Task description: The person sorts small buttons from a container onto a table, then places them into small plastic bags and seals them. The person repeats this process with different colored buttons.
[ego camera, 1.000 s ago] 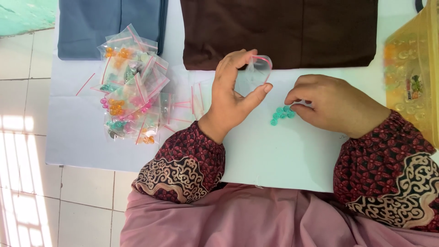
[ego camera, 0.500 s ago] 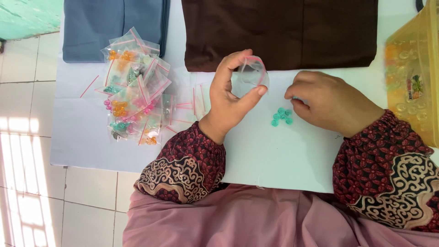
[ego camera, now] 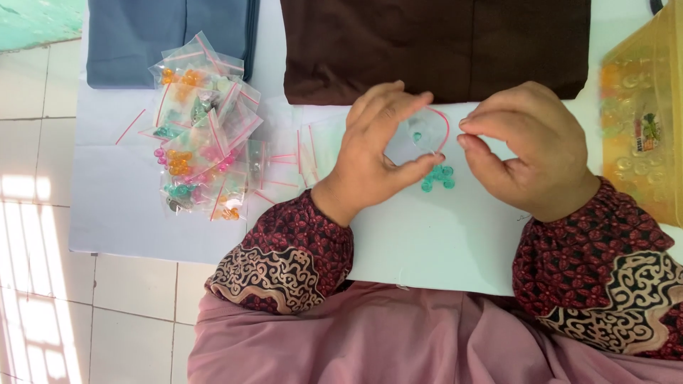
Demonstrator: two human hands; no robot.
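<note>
Brown folded cloth lies at twelve o'clock, a yellow plastic box at three, a heap of filled zip bags at nine. At centre, the left hand pinches a small clear zip bag holding one teal bead. Just beside it at three o'clock the right hand has thumb and forefinger pressed narrowly together, whether on anything I cannot tell, above loose teal beads on the white sheet.

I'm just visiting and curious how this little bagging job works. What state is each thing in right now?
Small clear bag: held open by the left hand, one teal bead inside.
Right hand: fingertips pinched at the bag's mouth.
Loose teal beads: small cluster on the white sheet.
Filled bags: piled, holding coloured beads.
Yellow box: open side unclear.
Brown cloth: lying flat.
</note>
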